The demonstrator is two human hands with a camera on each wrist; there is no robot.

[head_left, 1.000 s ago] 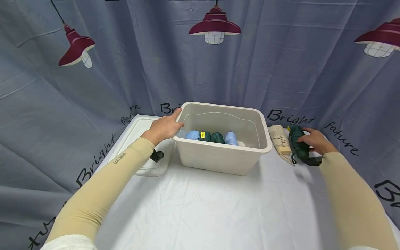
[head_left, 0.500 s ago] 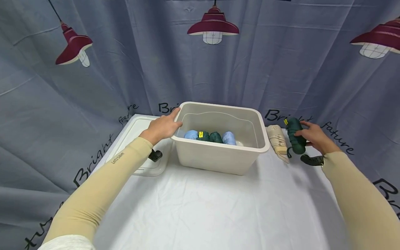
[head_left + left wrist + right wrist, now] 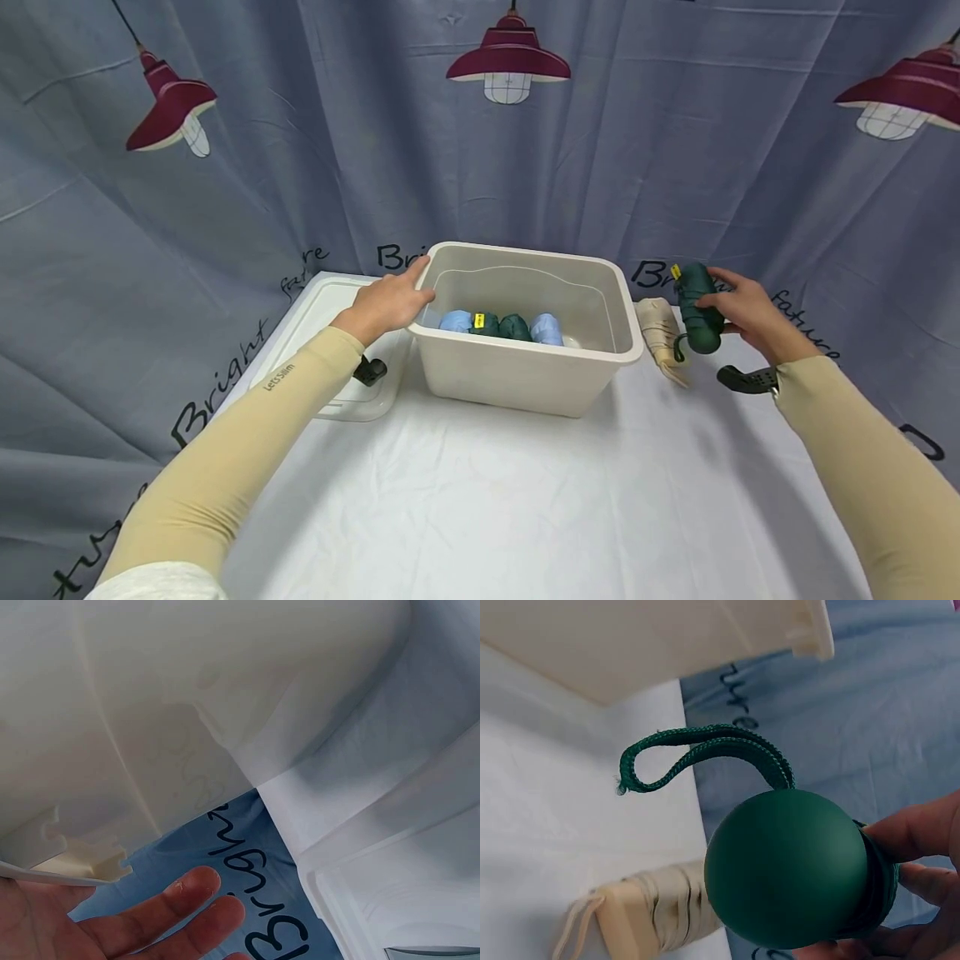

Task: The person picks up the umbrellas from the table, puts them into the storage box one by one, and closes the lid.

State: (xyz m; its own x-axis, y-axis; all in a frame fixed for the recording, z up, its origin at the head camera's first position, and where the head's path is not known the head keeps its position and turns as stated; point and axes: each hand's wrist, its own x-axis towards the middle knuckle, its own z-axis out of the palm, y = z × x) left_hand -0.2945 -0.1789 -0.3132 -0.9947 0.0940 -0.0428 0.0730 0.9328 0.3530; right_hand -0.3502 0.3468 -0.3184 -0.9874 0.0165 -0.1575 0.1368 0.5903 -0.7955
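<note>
My right hand (image 3: 750,312) grips a green folded umbrella (image 3: 699,307), held above the table's right side. Its rounded handle end (image 3: 787,866) and wrist loop face the camera in the right wrist view. Just left of it lies a beige folded umbrella (image 3: 660,333) with a blocky handle. My left hand (image 3: 390,304) rests at the left rim of a whitish plastic bin (image 3: 510,375). Its fingers (image 3: 199,892) lie fairly straight outside the wall in the left wrist view. Inside the bin sit rolled bundles, light blue (image 3: 546,329) and dark green (image 3: 514,327), their lower parts hidden.
A white bin lid (image 3: 360,400) lies left of the bin, partly under my left arm. White cloth covers the table (image 3: 525,500). A blue-grey curtain (image 3: 360,125) with lamp prints hangs close behind.
My right hand has lifted the green umbrella off the table, raising it up and slightly left. The left hand keeps its place at the bin's rim.
</note>
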